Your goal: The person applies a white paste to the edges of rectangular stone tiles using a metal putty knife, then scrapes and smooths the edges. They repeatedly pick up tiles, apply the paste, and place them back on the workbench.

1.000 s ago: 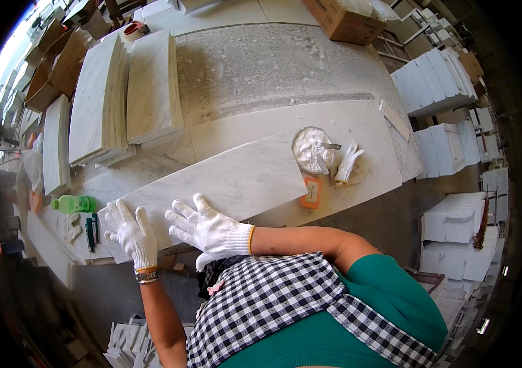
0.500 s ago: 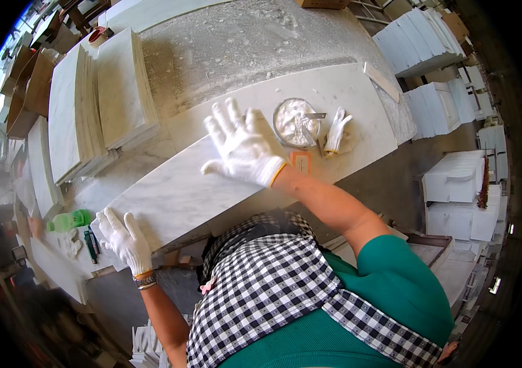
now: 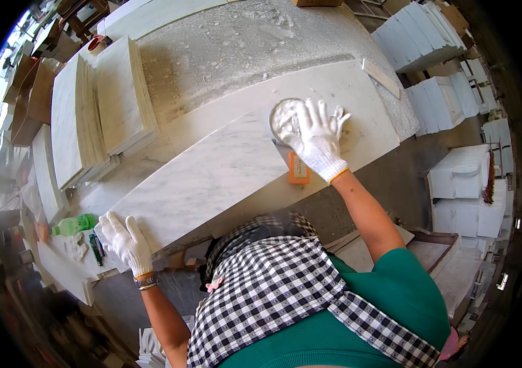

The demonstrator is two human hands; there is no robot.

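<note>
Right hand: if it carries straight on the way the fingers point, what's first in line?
The right hand points up the bench, over a round white-filled container. Past its fingertips comes bare marble slab, then probably the rough grey surface. Height above the slab is unclear.

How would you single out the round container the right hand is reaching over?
Start at the long white marble slab lying across the workbench. Near its right end, under the gloved right hand, sits a shallow round tin of white powder, the only round thing there, just above a flat orange block.

Green bottle (image 3: 74, 224) left, orange labelled pack (image 3: 298, 168) on slab (image 3: 212, 178)
</note>
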